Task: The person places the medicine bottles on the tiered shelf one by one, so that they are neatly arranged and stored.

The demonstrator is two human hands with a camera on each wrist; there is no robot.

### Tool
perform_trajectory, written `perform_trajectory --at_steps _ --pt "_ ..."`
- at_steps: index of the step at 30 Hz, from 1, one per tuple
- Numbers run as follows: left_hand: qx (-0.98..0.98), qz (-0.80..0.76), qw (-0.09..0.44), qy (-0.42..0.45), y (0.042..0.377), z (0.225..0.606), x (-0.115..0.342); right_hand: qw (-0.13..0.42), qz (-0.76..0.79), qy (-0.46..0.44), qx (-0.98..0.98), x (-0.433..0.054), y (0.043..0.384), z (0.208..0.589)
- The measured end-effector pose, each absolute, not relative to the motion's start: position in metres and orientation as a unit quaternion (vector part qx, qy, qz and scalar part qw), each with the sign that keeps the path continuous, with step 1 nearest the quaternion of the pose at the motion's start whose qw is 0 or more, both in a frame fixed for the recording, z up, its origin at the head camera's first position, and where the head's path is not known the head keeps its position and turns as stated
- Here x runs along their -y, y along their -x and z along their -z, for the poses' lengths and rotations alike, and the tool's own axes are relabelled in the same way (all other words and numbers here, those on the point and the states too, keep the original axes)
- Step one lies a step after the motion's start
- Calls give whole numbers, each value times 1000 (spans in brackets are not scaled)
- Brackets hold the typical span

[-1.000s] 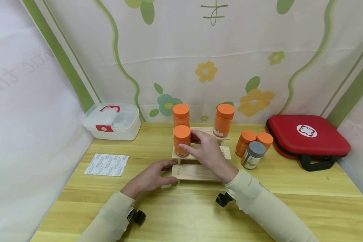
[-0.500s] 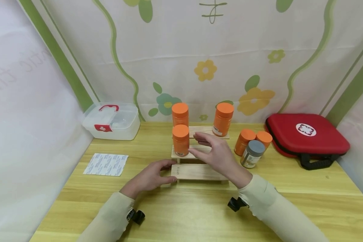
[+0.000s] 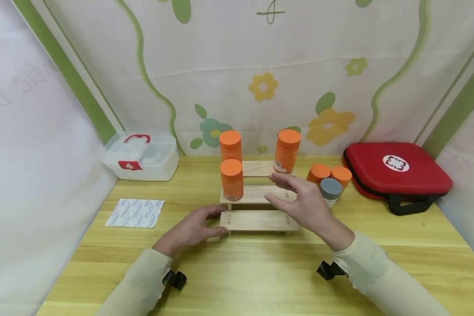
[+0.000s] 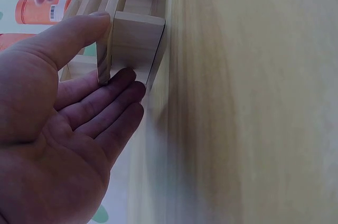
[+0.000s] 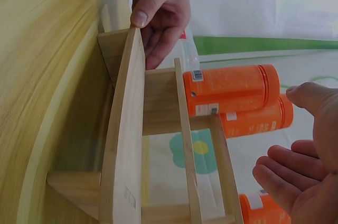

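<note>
In the head view, a three-step wooden rack (image 3: 260, 220) stands on the table, with its lowest step bare. My left hand (image 3: 192, 227) grips that step's left end, thumb at the front corner and fingers at the back. The left wrist view shows the thumb on the board (image 4: 138, 36) edge. One orange bottle (image 3: 232, 181) stands upright on the middle step's left end. Behind it, a second orange bottle (image 3: 231, 147) is on the top step, partly hidden. A third orange bottle (image 3: 287, 151) occupies the top right. My right hand (image 3: 300, 202) hovers over the rack's right side, fingers spread, holding nothing.
Right of the rack are two orange bottles (image 3: 318, 172) and a grey-lidded bottle (image 3: 331, 188), partly behind the right hand. A red first-aid case (image 3: 399, 169) lies at the far right. On the left are a clear plastic box (image 3: 158, 160) and a printed white packet (image 3: 135, 213).
My right hand has let go of the orange bottle on the middle step and drawn back to the right. The bottle stays standing there; my left hand remains at the rack.
</note>
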State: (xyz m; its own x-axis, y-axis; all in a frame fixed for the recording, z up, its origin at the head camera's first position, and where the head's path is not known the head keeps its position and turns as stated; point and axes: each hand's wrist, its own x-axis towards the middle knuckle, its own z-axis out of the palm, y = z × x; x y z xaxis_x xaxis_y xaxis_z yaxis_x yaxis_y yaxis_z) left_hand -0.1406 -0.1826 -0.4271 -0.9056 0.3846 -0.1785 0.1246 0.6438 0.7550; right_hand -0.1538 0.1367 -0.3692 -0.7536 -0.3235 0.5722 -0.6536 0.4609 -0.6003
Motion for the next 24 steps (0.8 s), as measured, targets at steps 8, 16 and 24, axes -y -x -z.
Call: perform_trajectory --at_steps 8,16,24 --pt "-893 -396 165 -136 141 427 182 212 -427 -278 834 -163 145 367" --pt "-895 -394 161 -133 140 427 183 217 -434 -253 837 -189 137 365" --pt "-894 -393 161 -144 140 427 182 234 -438 -237 835 -209 131 363"
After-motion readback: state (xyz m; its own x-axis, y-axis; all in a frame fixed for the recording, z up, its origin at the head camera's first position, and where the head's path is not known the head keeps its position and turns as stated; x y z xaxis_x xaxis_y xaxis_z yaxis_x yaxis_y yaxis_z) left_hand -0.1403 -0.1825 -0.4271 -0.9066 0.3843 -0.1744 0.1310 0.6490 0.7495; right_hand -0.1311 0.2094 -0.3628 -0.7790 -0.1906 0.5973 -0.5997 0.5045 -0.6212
